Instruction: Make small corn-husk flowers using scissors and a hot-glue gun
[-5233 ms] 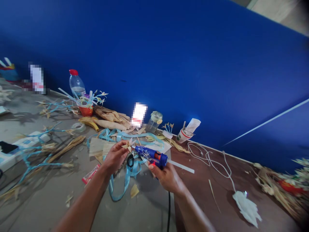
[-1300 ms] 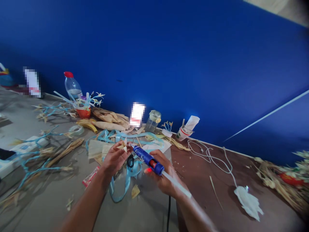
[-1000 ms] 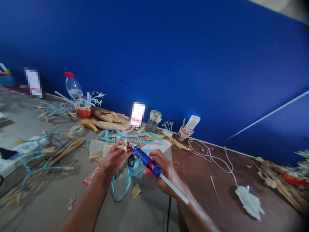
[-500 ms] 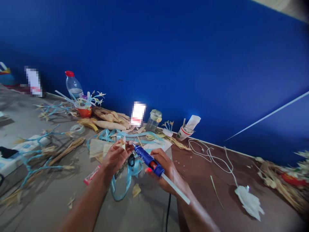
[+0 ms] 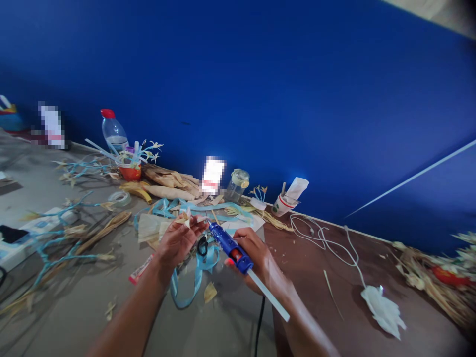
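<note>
Pinched in the fingers of my left hand (image 5: 177,240) is a small pale flower (image 5: 187,218) that looks made of dried husk. My right hand (image 5: 256,260) is wrapped round a blue hot glue gun (image 5: 226,243), with a white glue stick (image 5: 269,295) poking out of its back. The gun's nozzle points up and left, close to my left fingertips; whether it touches the flower I cannot make out. Just below the nozzle lie black scissor handles (image 5: 203,246). Light blue ribbon (image 5: 193,292) loops over the table beneath my hands.
Behind my hands stand a glass jar (image 5: 237,186), a paper cup (image 5: 284,203) and a bottle (image 5: 114,134) against the blue wall. Blue-stemmed branches (image 5: 44,258), dried husks (image 5: 171,181) and a tape roll (image 5: 119,198) lie left. A white cable (image 5: 330,243) curls right.
The glue gun and my right hand have shifted very slightly. The flower in my left fingers has turned a little. Everything else stays in place.
</note>
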The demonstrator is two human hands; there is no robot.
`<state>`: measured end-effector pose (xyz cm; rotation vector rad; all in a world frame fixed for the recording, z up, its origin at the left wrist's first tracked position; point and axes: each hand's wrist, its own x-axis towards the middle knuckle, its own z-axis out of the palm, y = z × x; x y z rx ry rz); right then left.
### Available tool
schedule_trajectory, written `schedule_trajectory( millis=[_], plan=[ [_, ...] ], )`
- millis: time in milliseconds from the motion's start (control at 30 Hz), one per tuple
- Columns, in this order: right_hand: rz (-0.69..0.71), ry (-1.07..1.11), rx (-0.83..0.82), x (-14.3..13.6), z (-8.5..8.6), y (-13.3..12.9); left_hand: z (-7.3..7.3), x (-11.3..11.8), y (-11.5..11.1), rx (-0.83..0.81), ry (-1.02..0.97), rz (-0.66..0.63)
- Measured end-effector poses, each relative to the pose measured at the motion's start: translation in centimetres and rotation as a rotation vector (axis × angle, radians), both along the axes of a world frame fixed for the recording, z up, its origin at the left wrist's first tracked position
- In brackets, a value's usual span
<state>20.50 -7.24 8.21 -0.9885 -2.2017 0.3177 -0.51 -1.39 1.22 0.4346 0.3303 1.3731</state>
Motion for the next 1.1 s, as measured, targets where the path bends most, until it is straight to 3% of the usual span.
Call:
schedule_trajectory(
  millis=[300, 1100],
  plan=[
    [0.002, 0.051, 0.001, -0.11, 0.56, -0.24, -0.58, 0.05, 0.16, 0.024, -0.030, -0.045],
    [-0.001, 0.055, -0.074, -0.32, -0.44, 0.23, -0.87, 0.59, 0.24, -0.069, 0.004, -0.078]
  ],
)
